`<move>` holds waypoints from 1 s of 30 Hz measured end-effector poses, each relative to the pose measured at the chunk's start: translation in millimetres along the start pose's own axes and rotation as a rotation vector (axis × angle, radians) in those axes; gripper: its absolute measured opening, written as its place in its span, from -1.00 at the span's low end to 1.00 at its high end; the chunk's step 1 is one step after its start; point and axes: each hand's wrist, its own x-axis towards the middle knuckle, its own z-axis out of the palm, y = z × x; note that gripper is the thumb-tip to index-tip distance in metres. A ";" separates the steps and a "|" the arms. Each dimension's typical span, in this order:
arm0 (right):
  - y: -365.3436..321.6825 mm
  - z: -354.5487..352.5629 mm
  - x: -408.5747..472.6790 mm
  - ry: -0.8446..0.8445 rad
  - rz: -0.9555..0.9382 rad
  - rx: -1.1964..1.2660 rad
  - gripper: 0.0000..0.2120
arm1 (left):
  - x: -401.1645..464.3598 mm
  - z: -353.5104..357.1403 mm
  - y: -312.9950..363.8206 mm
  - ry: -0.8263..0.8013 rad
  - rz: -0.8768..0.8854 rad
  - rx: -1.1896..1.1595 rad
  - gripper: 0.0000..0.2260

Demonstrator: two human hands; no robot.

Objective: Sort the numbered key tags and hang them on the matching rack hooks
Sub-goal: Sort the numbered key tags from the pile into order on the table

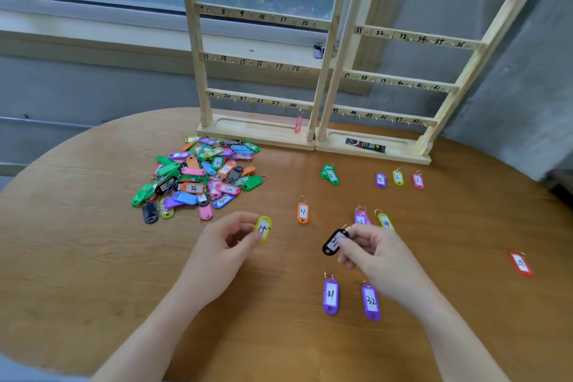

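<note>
My left hand pinches a yellow tag marked 15 above the table. My right hand pinches a black tag whose number starts with 3. A heap of mixed coloured tags lies at the left. Sorted tags lie apart: orange 11, yellow 14, a purple tag beside it, purple 31 and 32. Two wooden racks with numbered hooks stand behind. One red tag hangs near hook 24.
Green tags, purple 5, yellow 6 and pink 7 lie in a row before the right rack. A red tag lies far right. A dark packet sits in the right rack's base. The round wooden table ends near a window wall.
</note>
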 end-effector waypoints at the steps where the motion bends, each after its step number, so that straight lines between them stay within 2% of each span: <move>1: 1.3 0.4 -3.8 -0.005 -0.003 -0.012 -0.76 | -0.1 4.3 3.6 -0.025 0.001 -0.015 -0.86; 6: 13.1 1.5 -20.2 -0.037 -0.045 -0.136 -0.64 | 2.7 20.3 9.1 -0.088 -0.017 -0.004 -0.81; 12: 26.9 8.1 -28.8 0.006 -0.105 -0.260 -0.75 | 8.8 37.2 16.3 -0.148 0.015 0.021 -0.67; 15: 29.9 11.1 -29.2 0.005 -0.115 -0.293 -0.80 | 15.0 46.2 17.3 -0.155 0.008 0.041 -0.82; 18: 35.8 14.8 -28.5 0.032 -0.152 -0.427 -0.81 | 23.2 52.5 17.8 -0.160 0.017 0.098 -0.96; 24: 45.9 15.5 -26.8 0.115 -0.198 -0.521 -0.81 | 43.5 71.2 24.2 -0.148 0.095 0.224 -0.89; 30: 57.5 -2.2 -28.0 0.216 -0.158 -0.441 -0.83 | 73.9 117.4 46.1 -0.262 0.188 0.233 -0.89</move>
